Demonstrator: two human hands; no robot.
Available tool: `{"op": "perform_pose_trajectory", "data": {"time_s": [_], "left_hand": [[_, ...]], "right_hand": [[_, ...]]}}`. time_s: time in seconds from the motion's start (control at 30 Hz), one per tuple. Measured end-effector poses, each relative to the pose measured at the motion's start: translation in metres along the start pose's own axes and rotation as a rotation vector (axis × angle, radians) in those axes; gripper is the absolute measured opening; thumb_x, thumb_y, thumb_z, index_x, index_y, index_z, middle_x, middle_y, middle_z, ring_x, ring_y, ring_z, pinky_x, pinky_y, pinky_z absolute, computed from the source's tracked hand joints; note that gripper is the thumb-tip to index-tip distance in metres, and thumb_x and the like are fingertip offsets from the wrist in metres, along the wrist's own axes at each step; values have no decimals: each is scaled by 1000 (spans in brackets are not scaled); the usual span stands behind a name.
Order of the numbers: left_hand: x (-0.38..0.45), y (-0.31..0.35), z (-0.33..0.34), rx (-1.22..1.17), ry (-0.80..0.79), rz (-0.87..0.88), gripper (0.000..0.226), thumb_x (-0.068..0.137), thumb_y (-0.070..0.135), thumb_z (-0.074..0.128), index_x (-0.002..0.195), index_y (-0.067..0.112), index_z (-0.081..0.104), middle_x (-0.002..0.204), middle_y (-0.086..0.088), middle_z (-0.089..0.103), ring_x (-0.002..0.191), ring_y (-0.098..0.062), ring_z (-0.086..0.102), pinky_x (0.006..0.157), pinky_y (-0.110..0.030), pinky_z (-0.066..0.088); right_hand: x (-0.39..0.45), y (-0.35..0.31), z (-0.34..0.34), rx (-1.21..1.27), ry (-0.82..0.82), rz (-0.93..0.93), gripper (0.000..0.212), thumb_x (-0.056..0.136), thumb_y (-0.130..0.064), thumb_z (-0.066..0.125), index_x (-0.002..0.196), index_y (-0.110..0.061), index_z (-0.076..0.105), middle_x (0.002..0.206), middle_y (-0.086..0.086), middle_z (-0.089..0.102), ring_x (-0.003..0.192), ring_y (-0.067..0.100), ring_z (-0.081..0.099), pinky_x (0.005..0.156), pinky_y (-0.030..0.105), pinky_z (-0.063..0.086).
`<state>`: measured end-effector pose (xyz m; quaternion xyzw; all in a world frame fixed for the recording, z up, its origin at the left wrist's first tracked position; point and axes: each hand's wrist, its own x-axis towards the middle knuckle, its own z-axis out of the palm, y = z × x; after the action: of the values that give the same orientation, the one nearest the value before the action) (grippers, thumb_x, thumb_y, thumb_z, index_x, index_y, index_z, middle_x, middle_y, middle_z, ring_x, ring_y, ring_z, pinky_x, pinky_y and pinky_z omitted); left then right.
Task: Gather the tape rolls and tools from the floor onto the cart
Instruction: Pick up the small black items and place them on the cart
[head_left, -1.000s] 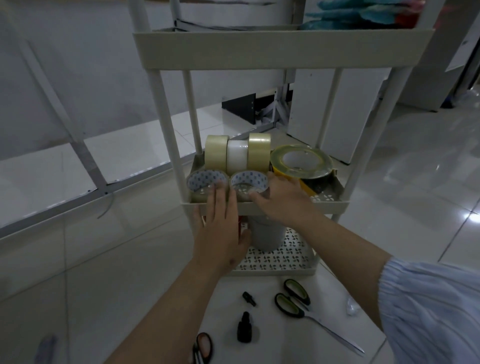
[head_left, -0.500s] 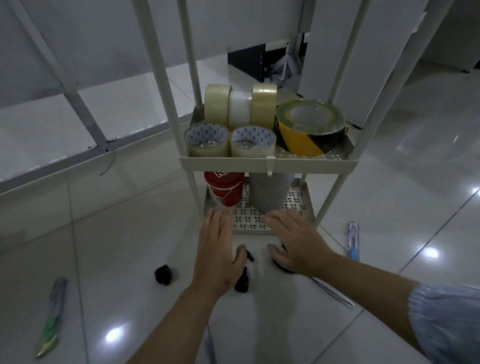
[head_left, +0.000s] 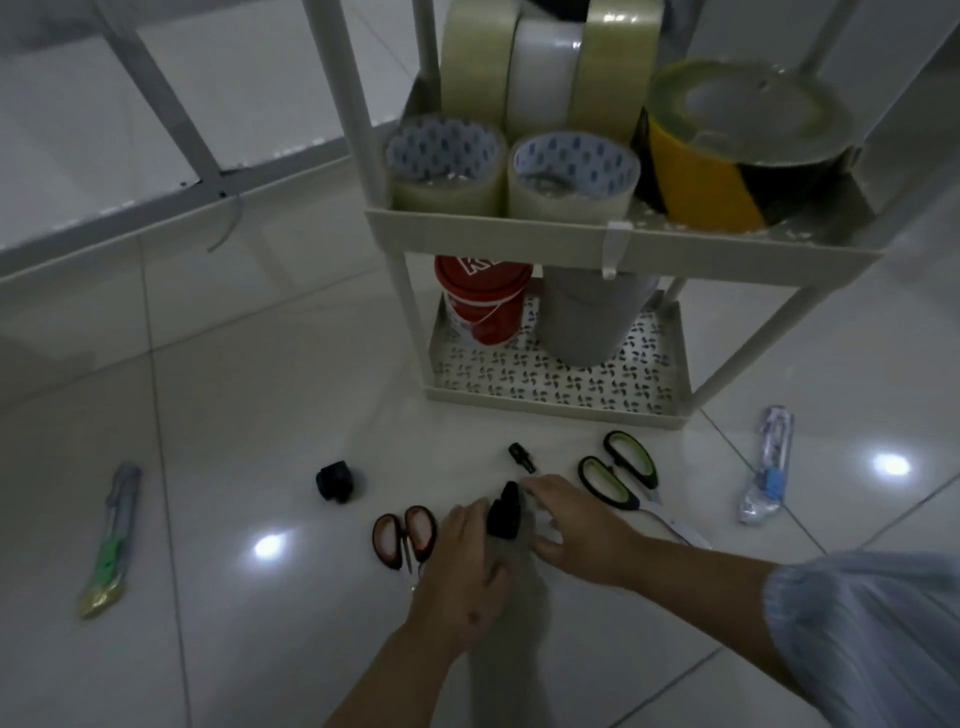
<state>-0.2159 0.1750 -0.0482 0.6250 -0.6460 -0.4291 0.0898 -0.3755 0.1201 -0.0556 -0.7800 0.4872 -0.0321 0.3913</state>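
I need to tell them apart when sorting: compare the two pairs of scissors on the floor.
The green-handled scissors are larger, with black-edged green loops, and lie right of the hands, blades running toward the right arm. The orange-handled scissors are smaller, with black-edged orange loops, and lie beside the left hand, blades partly hidden by it. Both lie flat on the tiled floor, untouched, not yet on the cart.

Tape rolls (head_left: 545, 150) are stacked on cart (head_left: 623, 244) mid shelf; two scissors (head_left: 618, 475) & knives are scattered on floor (head_left: 234, 415) in front.
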Motion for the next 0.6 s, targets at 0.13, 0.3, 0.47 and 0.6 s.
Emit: {"op": "perform_pose_trajectory", "data": {"time_s": [0.13,0.3,0.47,0.6], "left_hand": [[2,-6,11,-12,66,-13,86,63,49,24,140,13,24,138,-6,37,130,-23,32,107,-32,32],[8,-5,21,0,82,-2,84,63,46,27,139,10,29,136,-11,42,131,-29,34,106,-40,33],[3,4,15,-121,160,43,73,73,38,33,143,18,20,147,6,25,142,-17,11,117,-30,13],[5,12,-3,-14,236,158,74,74,44,24,142,16,23,152,2,21,135,-3,-3,113,-23,4]], "right_hand": [[7,3,13,54,31,-1,55,83,-16,63,132,-7,39,125,14,47,115,26,46,91,21,35],[15,0,13,67,76,21,50,85,-14,60,131,-9,42,125,15,50,115,26,48,90,19,32],[14,-7,-1,99,150,-13,50,85,-10,60,132,-8,43,126,16,51,113,27,52,90,17,36],[7,-18,-29,71,229,-56,49,84,-14,64,129,-10,48,119,13,57,104,21,55,87,20,42]]}}
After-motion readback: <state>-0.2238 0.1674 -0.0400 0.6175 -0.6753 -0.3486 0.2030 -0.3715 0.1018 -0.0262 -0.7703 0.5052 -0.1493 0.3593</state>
